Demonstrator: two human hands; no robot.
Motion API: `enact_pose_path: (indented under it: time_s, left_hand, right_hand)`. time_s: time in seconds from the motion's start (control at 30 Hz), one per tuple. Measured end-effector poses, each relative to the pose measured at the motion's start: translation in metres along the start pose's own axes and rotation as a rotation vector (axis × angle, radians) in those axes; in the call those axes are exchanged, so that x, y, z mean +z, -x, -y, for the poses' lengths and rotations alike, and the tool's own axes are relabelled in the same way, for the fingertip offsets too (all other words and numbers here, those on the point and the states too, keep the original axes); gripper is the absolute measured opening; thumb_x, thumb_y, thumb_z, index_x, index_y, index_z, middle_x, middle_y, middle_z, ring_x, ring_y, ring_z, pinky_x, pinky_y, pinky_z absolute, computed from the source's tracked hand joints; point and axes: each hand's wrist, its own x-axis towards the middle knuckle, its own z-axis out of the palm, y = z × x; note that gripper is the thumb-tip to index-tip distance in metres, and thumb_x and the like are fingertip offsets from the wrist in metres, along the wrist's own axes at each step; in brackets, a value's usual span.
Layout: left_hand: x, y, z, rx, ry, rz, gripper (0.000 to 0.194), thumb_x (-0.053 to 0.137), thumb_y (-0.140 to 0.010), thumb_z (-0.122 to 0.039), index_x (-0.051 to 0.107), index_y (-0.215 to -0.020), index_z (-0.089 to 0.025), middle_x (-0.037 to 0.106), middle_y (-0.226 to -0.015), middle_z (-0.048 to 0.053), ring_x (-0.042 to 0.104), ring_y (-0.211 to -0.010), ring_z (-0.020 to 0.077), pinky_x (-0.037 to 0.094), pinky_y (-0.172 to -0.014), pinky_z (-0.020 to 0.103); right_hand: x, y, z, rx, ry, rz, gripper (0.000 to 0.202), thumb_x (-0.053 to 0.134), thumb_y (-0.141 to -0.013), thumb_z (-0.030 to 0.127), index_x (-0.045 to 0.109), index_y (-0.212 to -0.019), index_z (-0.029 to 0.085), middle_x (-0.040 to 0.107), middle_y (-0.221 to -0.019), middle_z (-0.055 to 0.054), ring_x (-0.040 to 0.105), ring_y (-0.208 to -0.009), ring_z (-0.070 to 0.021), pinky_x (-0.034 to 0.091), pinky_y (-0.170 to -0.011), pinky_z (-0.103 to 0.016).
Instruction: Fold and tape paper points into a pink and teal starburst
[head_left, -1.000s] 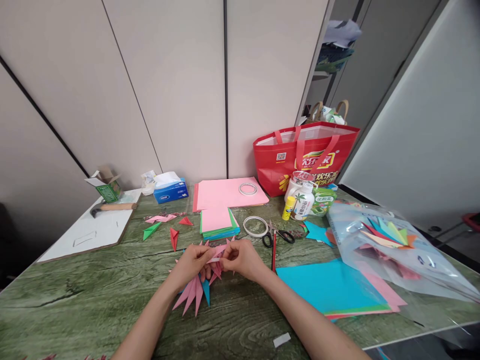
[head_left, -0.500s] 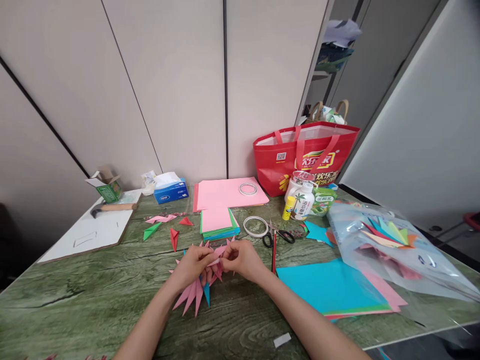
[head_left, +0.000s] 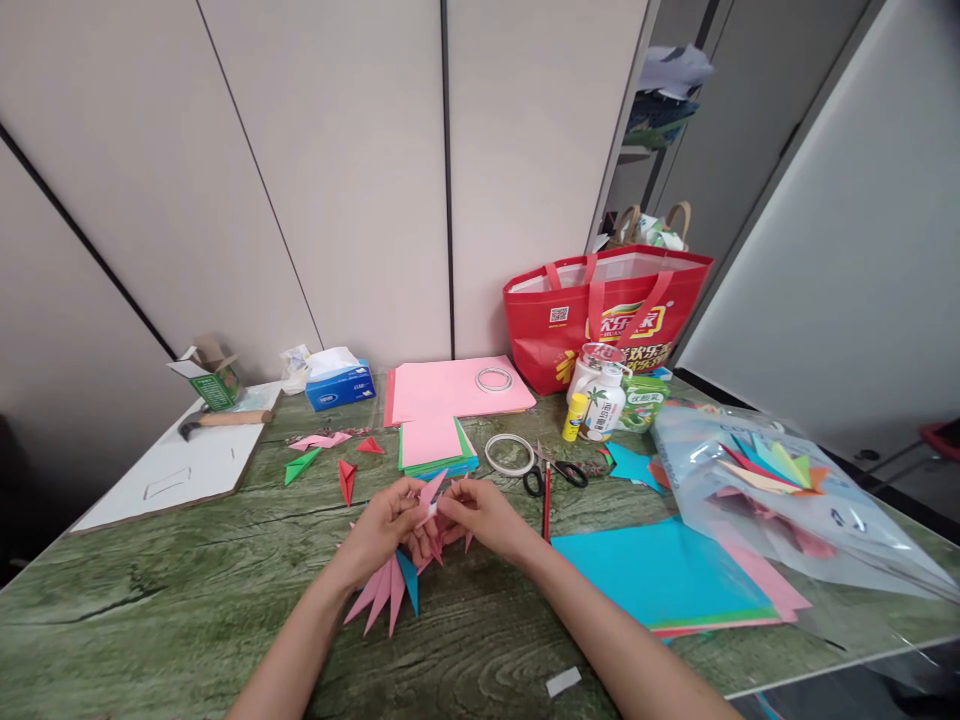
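Note:
A spiky folded-paper piece [head_left: 388,592], mostly pink with a blue point, lies under and between my hands near the table's middle. My left hand [head_left: 390,520] has its fingers closed on a pink folded paper [head_left: 433,488], which points upward. From the right, my right hand [head_left: 474,510] pinches at the lower part of the same pink paper, where a small white patch shows. The fingertips of both hands nearly touch. Part of the spiky piece is hidden behind the hands.
Behind the hands are a stack of coloured squares [head_left: 431,445], a tape roll [head_left: 510,455] and scissors [head_left: 555,475]. Blue sheets [head_left: 660,575] and a plastic bag [head_left: 810,500] lie right. Small folded papers [head_left: 302,466] and a hammer [head_left: 225,418] are left.
The pink paper between my fingers now stands up more and shows more of its pointed tip. My hands have shifted only slightly.

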Motion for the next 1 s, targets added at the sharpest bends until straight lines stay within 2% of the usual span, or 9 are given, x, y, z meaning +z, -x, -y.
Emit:
enact_pose_path:
  time_s: [0.13,0.2,0.3,0.4,0.53,0.6,0.7,0.8,1.0]
  left_hand:
    - [0.003,0.000,0.000,0.004,-0.057,-0.022,0.026,0.054,-0.074,-0.039,0.040,-0.081,-0.019,0.061,-0.053,-0.002,0.056,-0.038,0.0126,0.040,-0.036,0.020]
    - [0.004,0.000,0.000,0.028,-0.083,-0.047,0.024,0.053,-0.075,-0.038,0.038,-0.078,-0.020,0.060,-0.049,-0.003,0.055,-0.037,0.0122,0.039,-0.035,0.019]
    - [0.004,-0.001,-0.001,0.087,-0.072,-0.106,0.021,0.052,-0.075,-0.035,0.038,-0.076,-0.019,0.057,-0.048,-0.004,0.056,-0.039,0.0129,0.043,-0.039,0.022]
    - [0.006,-0.003,0.000,0.118,-0.022,-0.132,0.022,0.054,-0.074,-0.035,0.038,-0.074,-0.020,0.056,-0.050,-0.005,0.058,-0.042,0.0141,0.047,-0.043,0.026]
    - [0.008,-0.004,0.008,0.130,-0.018,-0.118,0.017,0.050,-0.077,-0.034,0.039,-0.076,-0.021,0.056,-0.052,-0.004,0.058,-0.044,0.0162,0.049,-0.044,0.030]
    - [0.009,-0.003,0.011,0.159,-0.067,-0.158,0.011,0.048,-0.078,-0.032,0.042,-0.078,-0.022,0.056,-0.059,-0.003,0.059,-0.047,0.0163,0.048,-0.044,0.029]
    - [0.008,-0.002,0.013,0.289,-0.228,-0.290,0.007,0.049,-0.077,-0.027,0.052,-0.076,-0.021,0.057,-0.071,0.000,0.059,-0.053,0.0143,0.048,-0.049,0.027]
    - [0.007,0.000,0.012,0.504,-0.474,-0.400,0.012,0.050,-0.077,-0.022,0.060,-0.070,-0.020,0.058,-0.075,0.003,0.058,-0.067,0.0154,0.046,-0.060,0.027]
    - [0.004,0.003,0.016,0.783,-0.751,-0.398,0.021,0.046,-0.080,-0.013,0.064,-0.082,-0.022,0.060,-0.083,0.005,0.058,-0.076,0.0143,0.046,-0.066,0.026]
  right_hand:
    - [0.000,-0.001,0.000,-0.052,-0.039,-0.063,0.031,0.063,-0.063,0.043,0.051,-0.065,0.014,0.057,-0.059,0.001,0.057,-0.054,-0.0118,0.050,-0.053,-0.026]
    - [-0.002,-0.002,0.000,-0.093,-0.072,-0.115,0.032,0.066,-0.061,0.040,0.053,-0.073,0.014,0.057,-0.063,0.001,0.058,-0.058,-0.0127,0.050,-0.054,-0.026]
    - [-0.004,-0.001,0.002,-0.156,-0.092,-0.113,0.032,0.068,-0.061,0.036,0.054,-0.082,0.016,0.060,-0.070,0.000,0.059,-0.064,-0.0134,0.050,-0.062,-0.028]
    - [-0.004,0.001,0.006,-0.231,0.027,-0.091,0.024,0.068,-0.062,0.034,0.059,-0.074,0.016,0.062,-0.075,-0.002,0.058,-0.070,-0.0133,0.047,-0.069,-0.027]
    - [-0.003,0.002,0.008,-0.304,0.091,-0.122,0.018,0.065,-0.065,0.033,0.061,-0.068,0.016,0.062,-0.074,-0.003,0.056,-0.073,-0.0141,0.045,-0.068,-0.025]
    - [-0.003,0.001,0.007,-0.319,0.099,-0.127,0.018,0.064,-0.066,0.034,0.061,-0.066,0.016,0.062,-0.073,-0.002,0.056,-0.072,-0.0141,0.045,-0.067,-0.025]
    - [-0.003,0.001,0.006,-0.319,0.095,-0.119,0.018,0.063,-0.067,0.034,0.061,-0.068,0.017,0.061,-0.071,-0.002,0.055,-0.069,-0.0135,0.044,-0.066,-0.025]
    - [-0.002,0.002,0.008,-0.319,0.067,-0.118,0.018,0.062,-0.068,0.034,0.060,-0.067,0.017,0.061,-0.072,-0.002,0.056,-0.070,-0.0138,0.044,-0.067,-0.025]
    - [-0.001,0.002,0.008,-0.320,-0.001,-0.158,0.016,0.067,-0.063,0.031,0.062,-0.066,0.016,0.062,-0.080,-0.004,0.057,-0.079,-0.0156,0.045,-0.071,-0.026]
